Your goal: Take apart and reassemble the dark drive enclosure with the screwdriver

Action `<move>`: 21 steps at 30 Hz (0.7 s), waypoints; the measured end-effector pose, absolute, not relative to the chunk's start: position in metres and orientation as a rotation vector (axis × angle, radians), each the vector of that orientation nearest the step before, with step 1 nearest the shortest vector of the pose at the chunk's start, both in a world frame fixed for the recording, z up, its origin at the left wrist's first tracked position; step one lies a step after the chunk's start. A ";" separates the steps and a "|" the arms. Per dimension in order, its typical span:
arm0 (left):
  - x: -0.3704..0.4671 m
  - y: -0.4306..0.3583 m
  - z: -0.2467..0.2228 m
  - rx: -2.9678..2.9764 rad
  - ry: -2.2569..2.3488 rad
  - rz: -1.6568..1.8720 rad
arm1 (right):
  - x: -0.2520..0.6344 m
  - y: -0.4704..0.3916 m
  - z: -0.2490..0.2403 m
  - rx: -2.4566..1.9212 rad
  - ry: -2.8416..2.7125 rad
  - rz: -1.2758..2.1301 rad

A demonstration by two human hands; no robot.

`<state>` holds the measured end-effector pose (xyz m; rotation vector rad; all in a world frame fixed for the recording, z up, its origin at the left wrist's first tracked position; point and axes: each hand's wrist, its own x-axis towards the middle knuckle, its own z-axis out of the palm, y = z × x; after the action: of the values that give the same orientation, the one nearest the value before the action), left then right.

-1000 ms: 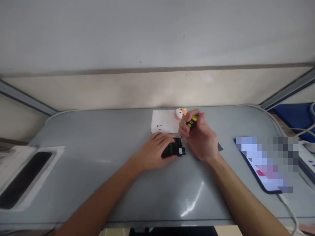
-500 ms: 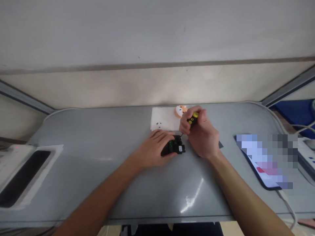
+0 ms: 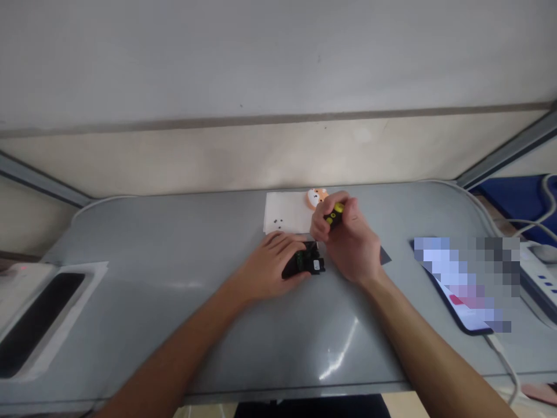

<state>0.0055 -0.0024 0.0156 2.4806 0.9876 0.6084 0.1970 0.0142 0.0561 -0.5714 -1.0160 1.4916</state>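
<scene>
My left hand is closed around a small black device with a green circuit board showing and a white label at its right end. The device rests on the grey table. In my right hand is a black and yellow screwdriver, gripped by its handle with the shaft slanting down toward the device's far edge. Its tip is too small to make out. Several tiny dark screws lie on a white paper just beyond my left hand.
An orange and white animal-faced item sits on the paper. A dark flat piece shows beside my right wrist. At right lie a lit phone with a cable and a white power strip. A black phone lies at left.
The whole view has shifted slightly. Both hands keep their grips, with the screwdriver handle turned a little and still over the device's far edge.
</scene>
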 end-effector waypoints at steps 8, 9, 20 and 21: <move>0.005 -0.002 0.014 2.501 0.987 0.595 | 0.198 0.015 0.058 -0.565 -1.001 1.500; 0.005 -0.002 0.015 2.504 0.990 0.595 | 0.198 0.015 0.058 -0.570 -1.006 1.499; 0.004 -0.002 0.015 2.544 0.996 0.589 | 0.198 0.015 0.058 -0.585 -1.020 1.483; 0.004 -0.002 0.015 2.543 0.998 0.589 | 0.197 0.015 0.058 -0.579 -1.014 1.485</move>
<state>0.0039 -0.0022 0.0149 2.5432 0.9983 0.5892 0.1973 0.0151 0.0578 -0.5792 -1.0137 1.4852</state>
